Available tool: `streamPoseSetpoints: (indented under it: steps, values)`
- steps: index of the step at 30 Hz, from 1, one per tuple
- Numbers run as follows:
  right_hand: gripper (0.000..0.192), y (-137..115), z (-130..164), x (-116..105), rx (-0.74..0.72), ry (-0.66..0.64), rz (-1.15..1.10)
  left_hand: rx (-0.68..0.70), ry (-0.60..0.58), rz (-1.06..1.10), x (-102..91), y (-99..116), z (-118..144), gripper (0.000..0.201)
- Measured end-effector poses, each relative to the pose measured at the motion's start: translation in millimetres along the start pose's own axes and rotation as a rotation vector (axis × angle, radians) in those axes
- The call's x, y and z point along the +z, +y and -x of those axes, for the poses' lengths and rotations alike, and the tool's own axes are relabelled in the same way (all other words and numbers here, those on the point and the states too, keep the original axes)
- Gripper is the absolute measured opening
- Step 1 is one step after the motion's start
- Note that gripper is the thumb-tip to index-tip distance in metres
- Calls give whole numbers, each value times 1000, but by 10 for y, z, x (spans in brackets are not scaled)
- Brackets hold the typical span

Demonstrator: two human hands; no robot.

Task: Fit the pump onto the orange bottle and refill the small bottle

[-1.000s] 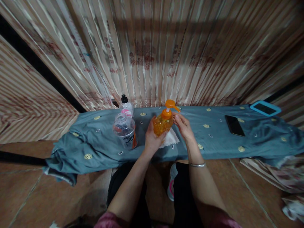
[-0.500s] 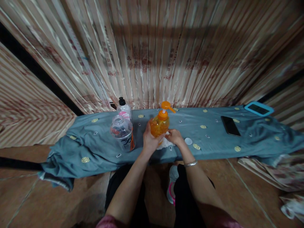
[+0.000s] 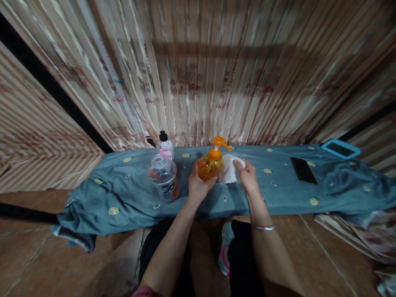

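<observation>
White cloth [image 3: 229, 170], in the head view, has shifted from the bottle's [image 3: 210, 168] 6 o'clock side to its 3 o'clock, pinched in the right hand's [image 3: 248, 176] grip, so 2 hands are occupied. The left hand [image 3: 199, 184] grasps the bottle over the tabletop [image 3: 278, 202]; the cup [image 3: 167, 187] stands near 9 o'clock.

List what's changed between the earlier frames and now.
The right hand has left the orange pump bottle, where it was a second ago, and taken hold of the white cloth. The cloth has gone from the bottle's near side to its right.

Unchanged: left hand gripping the bottle; clear cup, black-capped bottle and phone in place.
</observation>
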State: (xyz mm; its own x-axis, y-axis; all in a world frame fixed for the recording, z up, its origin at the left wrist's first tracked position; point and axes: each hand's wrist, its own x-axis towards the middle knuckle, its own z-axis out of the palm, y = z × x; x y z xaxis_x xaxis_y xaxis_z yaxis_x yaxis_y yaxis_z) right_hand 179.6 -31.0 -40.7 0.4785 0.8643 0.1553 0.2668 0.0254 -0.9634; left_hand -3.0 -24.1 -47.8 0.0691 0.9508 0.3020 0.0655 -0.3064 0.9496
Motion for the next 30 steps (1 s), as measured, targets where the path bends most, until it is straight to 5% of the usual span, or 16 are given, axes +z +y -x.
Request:
streamPoseSetpoints:
  steps: [3,8,15,24,30]
  values:
    - [27,-319,129,13,-53,40,-211,26,-6,36,17,14,-1,71]
    - [42,-702,429,180,-196,-107,-345,0,4,49,16,28,2,81]
    - [54,-749,415,439,-313,-78,-222,-12,-14,38,8,61,5,93]
    - [21,-900,278,719,-261,115,126,-38,-42,-25,-14,139,55,93]
    - [21,-746,260,608,-323,-58,-5,-58,-33,-49,-10,106,48,99]
